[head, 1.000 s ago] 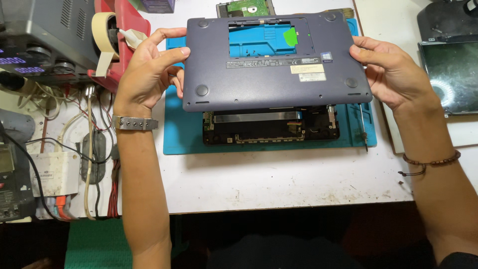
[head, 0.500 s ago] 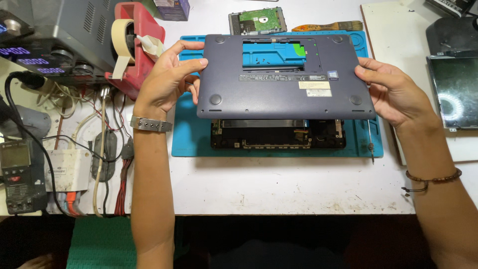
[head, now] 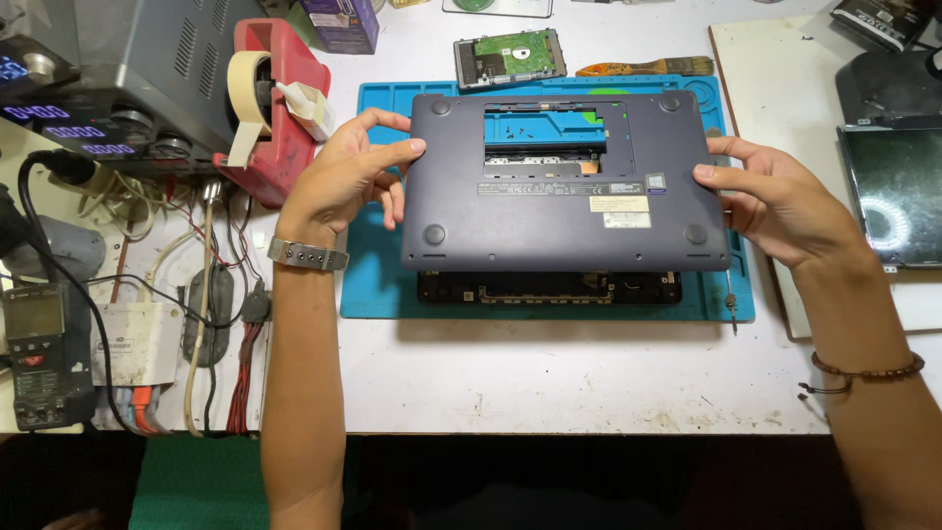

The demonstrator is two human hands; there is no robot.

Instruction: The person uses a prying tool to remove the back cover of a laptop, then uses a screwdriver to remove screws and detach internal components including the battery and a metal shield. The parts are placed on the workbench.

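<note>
Holding the dark grey laptop bottom cover (head: 564, 186) by its two short edges, one hand per side. Left hand (head: 348, 182) curled round the left edge, fingers on top and thumb tucked below, so closed on the panel but loosely, more a pinch than a fist. Right hand (head: 775, 201) doing the same on the right edge, fingers lying flat over the top near the corner foot, thumb out of sight underneath. Probably gripped at the ends like that to keep the thin panel level and stop it flexing.

Cover sitting over the blue work mat (head: 378, 285), roughly above the laptop chassis (head: 549, 288), whose near edge pokes out just below the cover's front rim. Can't tell whether the panel is resting on the chassis or hanging just above it. Blue mat visible straight through the rectangular cut-out in the cover.

Around it: a bare hard drive (head: 510, 56) lying past the mat's far edge, with a wooden-handled brush (head: 643, 68) beside it, both well out of the way. A small screwdriver (head: 730, 302) at the mat's near right corner, close at hand. Red tape dispenser (head: 280, 108) with masking tape just left of the left hand, grey bench power supply (head: 128, 74) behind it, multimeter (head: 39, 358) and a tangle of wires on the far left. Loose screen panel (head: 898, 191) off to the right on a white board.
</note>
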